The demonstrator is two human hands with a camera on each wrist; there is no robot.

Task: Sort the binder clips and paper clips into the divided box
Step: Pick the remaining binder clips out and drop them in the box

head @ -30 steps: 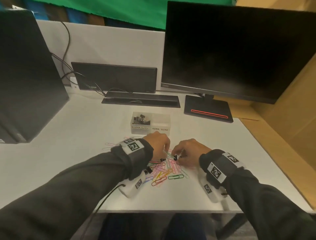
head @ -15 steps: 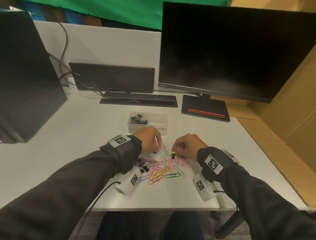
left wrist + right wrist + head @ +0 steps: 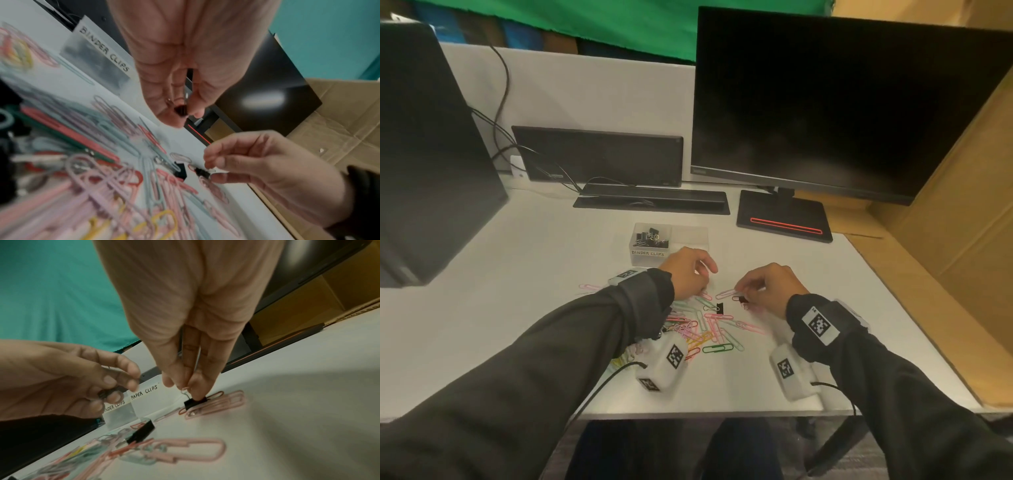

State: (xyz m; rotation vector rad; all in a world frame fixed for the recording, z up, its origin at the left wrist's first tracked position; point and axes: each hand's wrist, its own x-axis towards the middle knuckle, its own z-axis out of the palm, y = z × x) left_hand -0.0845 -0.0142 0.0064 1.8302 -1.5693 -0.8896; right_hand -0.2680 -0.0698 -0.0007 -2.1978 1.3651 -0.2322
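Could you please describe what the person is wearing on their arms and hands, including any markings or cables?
Both arms are in long dark sleeves that reach the wrists; the hands are bare. Each wrist carries a dark band with a white square tag printed with a black-and-white pattern. A white box-shaped unit hangs under each wrist, the left and the right, both bearing similar tags, each trailing a thin black cable.

light: dim, warm indoor | wrist views: motion-blurred, soft foreground | head view: edges bowed by wide-angle lens

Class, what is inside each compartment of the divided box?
Divided box: the compartment labelled binder clips holds black binder clips. The left hand partly covers the paper-clip compartment; nothing shows in its visible part.
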